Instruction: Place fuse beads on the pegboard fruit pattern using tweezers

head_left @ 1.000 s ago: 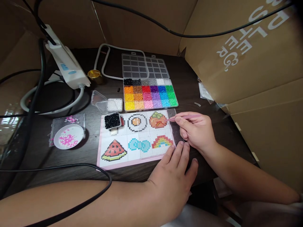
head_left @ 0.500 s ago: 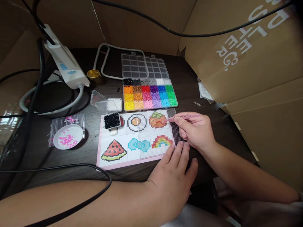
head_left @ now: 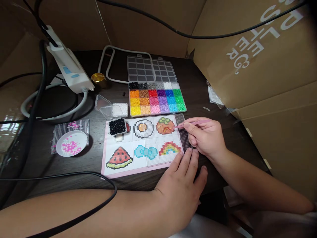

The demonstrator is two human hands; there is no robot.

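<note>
Pink tweezers [head_left: 195, 122] are pinched in my right hand [head_left: 204, 135], their tip at the right edge of the orange fruit picture [head_left: 165, 126]. Over the printed pattern sheet [head_left: 119, 172] lies a clear pegboard [head_left: 158, 158], which reaches past the sheet on the right. Several orange and brownish beads seem to sit on the fruit picture; single beads are too small to tell. My left hand [head_left: 182, 181] lies flat with its fingers spread, fingertips on the pegboard's lower right edge. A small box of black beads [head_left: 117, 126] stands on the sheet's upper left part.
Behind the sheet stands an open sorting box [head_left: 157, 99] of coloured beads. A box of white beads [head_left: 120, 109], a gold cup [head_left: 98, 79] and a white dish [head_left: 71, 143] of pink and white beads are to the left. A black cable [head_left: 109, 195] crosses over my left forearm.
The tweezers' tip and my right hand have shifted very slightly to the right. My left hand rests in the same place.
</note>
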